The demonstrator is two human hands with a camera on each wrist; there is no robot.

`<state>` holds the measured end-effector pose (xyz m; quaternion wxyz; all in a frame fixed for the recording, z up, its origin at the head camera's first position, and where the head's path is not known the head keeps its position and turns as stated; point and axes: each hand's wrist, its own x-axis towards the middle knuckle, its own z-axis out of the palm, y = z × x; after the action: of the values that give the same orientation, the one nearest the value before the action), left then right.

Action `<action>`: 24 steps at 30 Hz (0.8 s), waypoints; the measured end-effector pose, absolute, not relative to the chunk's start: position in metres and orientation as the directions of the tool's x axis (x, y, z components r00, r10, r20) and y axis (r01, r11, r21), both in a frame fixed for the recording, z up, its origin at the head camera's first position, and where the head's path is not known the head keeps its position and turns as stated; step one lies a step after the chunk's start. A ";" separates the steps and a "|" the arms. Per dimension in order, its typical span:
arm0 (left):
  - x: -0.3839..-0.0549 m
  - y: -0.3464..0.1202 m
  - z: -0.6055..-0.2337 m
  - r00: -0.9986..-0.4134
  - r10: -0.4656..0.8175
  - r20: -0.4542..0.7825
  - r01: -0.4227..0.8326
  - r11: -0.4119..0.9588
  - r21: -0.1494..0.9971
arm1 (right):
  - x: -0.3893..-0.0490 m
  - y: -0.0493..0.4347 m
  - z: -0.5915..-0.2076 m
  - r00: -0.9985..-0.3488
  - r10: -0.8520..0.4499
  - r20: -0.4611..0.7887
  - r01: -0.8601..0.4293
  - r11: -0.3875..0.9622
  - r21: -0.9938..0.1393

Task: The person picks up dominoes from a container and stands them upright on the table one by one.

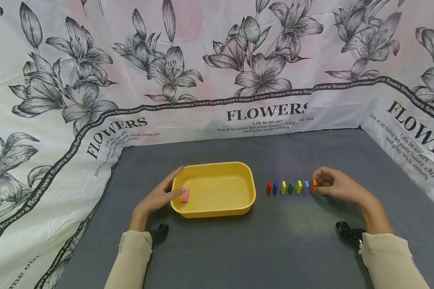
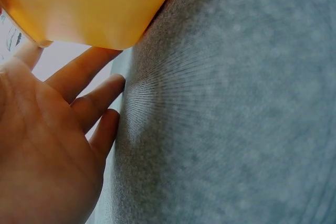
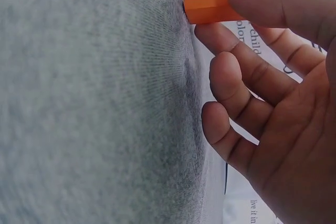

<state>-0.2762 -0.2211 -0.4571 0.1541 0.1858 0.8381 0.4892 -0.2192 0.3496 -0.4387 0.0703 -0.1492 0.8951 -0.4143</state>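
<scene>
A yellow plastic tray [image 1: 238,200] sits on the grey cloth. Inside it, by the left wall, lies a pink block [image 1: 185,196]. My left hand [image 1: 166,188] rests against the tray's left side: its fingers [image 2: 97,98] lie straight along the outer wall of the tray [image 2: 89,3], and the thumb reaches over the rim to the pink block. Right of the tray stands a row of several small coloured blocks, from red [image 1: 269,188] to light blue [image 1: 306,187]. My right hand [image 1: 320,186] pinches the orange block [image 1: 313,186] at the row's right end between thumb and forefinger [image 3: 236,19].
The grey table cloth [image 1: 293,249] is walled in on the left, back and right by a white flower-print sheet [image 1: 217,80]. Black camera clamps show at both wrists, one at the left [image 1: 159,232] and one at the right [image 1: 347,230].
</scene>
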 end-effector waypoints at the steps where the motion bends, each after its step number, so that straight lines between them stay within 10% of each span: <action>1: -0.276 -0.221 -0.457 -0.884 0.461 -0.077 0.161 0.454 0.876 | -0.219 0.350 -0.439 -0.945 -0.328 -0.002 -0.210 0.607 -0.766; 24: -0.277 -0.221 -0.458 -0.888 0.452 -0.083 0.156 0.466 0.871 | -0.217 0.350 -0.440 -0.921 -0.388 0.000 -0.230 0.547 -0.805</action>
<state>-0.2765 -0.2214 -0.4577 0.1528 0.1803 0.8425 0.4841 -0.2173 0.3500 -0.4403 0.0894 -0.1768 0.8749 -0.4420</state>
